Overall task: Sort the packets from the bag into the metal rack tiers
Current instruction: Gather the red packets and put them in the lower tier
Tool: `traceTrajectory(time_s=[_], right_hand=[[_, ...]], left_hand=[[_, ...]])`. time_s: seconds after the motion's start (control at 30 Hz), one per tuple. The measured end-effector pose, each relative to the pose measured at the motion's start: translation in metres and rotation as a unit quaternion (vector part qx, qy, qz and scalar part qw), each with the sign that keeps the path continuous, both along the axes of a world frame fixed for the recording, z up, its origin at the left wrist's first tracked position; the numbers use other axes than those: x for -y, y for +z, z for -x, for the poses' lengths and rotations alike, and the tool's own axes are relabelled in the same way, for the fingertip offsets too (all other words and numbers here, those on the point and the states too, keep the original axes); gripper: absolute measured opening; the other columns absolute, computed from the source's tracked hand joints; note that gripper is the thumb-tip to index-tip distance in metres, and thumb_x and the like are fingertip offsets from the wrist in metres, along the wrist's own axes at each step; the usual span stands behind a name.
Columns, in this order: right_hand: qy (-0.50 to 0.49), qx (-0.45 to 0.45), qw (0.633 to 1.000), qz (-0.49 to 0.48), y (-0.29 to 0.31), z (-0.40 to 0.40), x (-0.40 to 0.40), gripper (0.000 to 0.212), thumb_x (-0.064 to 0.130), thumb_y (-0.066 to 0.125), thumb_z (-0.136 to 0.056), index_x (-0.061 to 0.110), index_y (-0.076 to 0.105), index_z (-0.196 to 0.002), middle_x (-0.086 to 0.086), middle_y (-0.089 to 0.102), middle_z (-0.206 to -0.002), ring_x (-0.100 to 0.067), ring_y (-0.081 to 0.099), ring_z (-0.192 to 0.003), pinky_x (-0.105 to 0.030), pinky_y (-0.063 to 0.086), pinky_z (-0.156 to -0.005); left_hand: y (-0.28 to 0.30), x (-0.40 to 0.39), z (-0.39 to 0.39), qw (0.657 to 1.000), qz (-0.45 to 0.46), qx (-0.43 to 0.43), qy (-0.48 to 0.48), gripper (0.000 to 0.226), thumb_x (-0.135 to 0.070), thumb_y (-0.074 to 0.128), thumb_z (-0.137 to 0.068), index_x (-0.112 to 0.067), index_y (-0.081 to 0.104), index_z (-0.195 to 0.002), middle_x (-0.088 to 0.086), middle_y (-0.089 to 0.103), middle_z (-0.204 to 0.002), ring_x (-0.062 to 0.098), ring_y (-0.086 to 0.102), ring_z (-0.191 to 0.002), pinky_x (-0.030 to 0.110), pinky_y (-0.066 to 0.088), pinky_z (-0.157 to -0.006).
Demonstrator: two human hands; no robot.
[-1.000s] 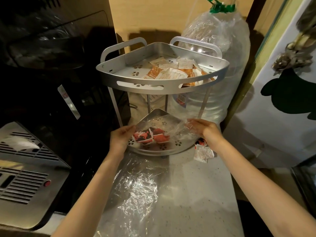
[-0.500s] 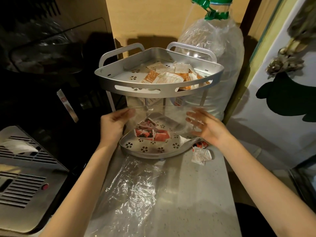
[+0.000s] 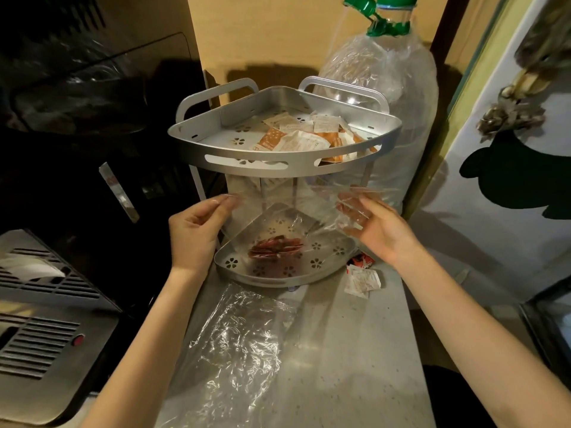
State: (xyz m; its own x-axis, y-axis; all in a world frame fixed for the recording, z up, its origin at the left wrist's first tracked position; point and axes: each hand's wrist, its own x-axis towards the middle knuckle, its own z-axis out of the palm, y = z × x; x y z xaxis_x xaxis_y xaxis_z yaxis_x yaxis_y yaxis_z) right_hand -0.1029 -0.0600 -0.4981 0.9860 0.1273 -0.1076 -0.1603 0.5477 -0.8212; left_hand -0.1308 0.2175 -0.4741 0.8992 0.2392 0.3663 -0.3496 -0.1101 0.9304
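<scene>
Both my hands are up in front of the rack [image 3: 278, 168], between its two tiers, holding a clear bag [image 3: 287, 208] stretched between them. Left hand [image 3: 194, 230]: fingers [image 3: 224, 202] curled, pinching the bag's left edge at the top. Right hand [image 3: 380, 230]: fingers [image 3: 349, 208] spread and mostly straight, with film draped over them. I can't tell if the thumb is pinching the film or if it is only resting there.

Red packets [image 3: 275, 250] sit bunched at the bottom of the bag, below and between my fingers, just over the lower tier [image 3: 333, 257]. I can't tell whether the bag bottom touches the tier floor; the packets are motion-blurred.

Upper tier [image 3: 222, 140], above my fingers: a pile of orange and white packets [image 3: 306, 139] on its right half. The left half shows the flower cutouts.

On the counter [image 3: 355, 350], below my right fingers and just beside the lower tier's right corner: a white packet [image 3: 361, 281] and a small red one [image 3: 360, 261] touching it.

A second clear bag [image 3: 241, 341] lies flat and crumpled on the counter between my forearms, near the rack's front edge.

Behind the rack, past my right fingers: a big plastic bottle [image 3: 398, 125] wrapped in film, with a green cap. Far left of my left hand: a grey vented appliance [image 3: 40, 329] with a red button.
</scene>
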Motion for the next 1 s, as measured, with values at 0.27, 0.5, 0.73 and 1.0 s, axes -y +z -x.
traceTrajectory(time_s=[0.27,0.5,0.73,1.0], right_hand=[[0.034,-0.001,0.999,0.013,-0.021,0.004,0.01,0.038,0.021,0.079,-0.058,0.019,0.07,-0.095,-0.002,0.073,-0.096,-0.018,0.068,-0.094,-0.042,0.048,-0.09],[0.049,-0.032,0.998,0.017,-0.025,0.025,0.032,0.052,-0.013,0.038,-0.068,0.011,0.06,-0.109,-0.007,0.074,-0.094,-0.02,0.07,-0.089,-0.034,0.058,-0.08],[-0.08,-0.24,0.967,0.044,-0.035,0.018,0.035,0.023,0.019,0.058,-0.08,0.006,0.064,-0.098,-0.019,0.062,-0.115,-0.034,0.062,-0.097,-0.048,0.052,-0.083],[0.174,-0.267,0.932,0.173,-0.022,0.021,0.03,0.045,0.019,0.057,-0.074,0.0,0.057,-0.115,-0.026,0.065,-0.11,-0.039,0.064,-0.099,-0.043,0.058,-0.07]], left_hand=[[-0.04,-0.017,0.019,0.945,-0.225,-0.201,-0.129,0.065,-0.015,0.082,-0.062,-0.024,0.054,-0.12,-0.02,0.054,-0.11,-0.005,0.051,-0.1,0.006,0.036,-0.08],[-0.059,-0.03,0.019,0.916,0.048,-0.393,-0.063,0.018,-0.013,0.049,-0.093,-0.004,0.061,-0.103,0.015,0.068,-0.096,0.018,0.067,-0.081,0.025,0.052,-0.07],[-0.053,-0.02,0.015,0.805,0.24,-0.519,-0.158,0.042,-0.034,0.054,-0.088,0.007,0.054,-0.093,0.025,0.07,-0.084,0.035,0.068,-0.079,0.033,0.058,-0.059],[-0.069,-0.007,0.02,0.779,0.293,-0.534,-0.15,0.055,-0.009,0.064,-0.059,0.0,0.054,-0.113,0.03,0.058,-0.111,0.04,0.07,-0.076,0.04,0.057,-0.061]])
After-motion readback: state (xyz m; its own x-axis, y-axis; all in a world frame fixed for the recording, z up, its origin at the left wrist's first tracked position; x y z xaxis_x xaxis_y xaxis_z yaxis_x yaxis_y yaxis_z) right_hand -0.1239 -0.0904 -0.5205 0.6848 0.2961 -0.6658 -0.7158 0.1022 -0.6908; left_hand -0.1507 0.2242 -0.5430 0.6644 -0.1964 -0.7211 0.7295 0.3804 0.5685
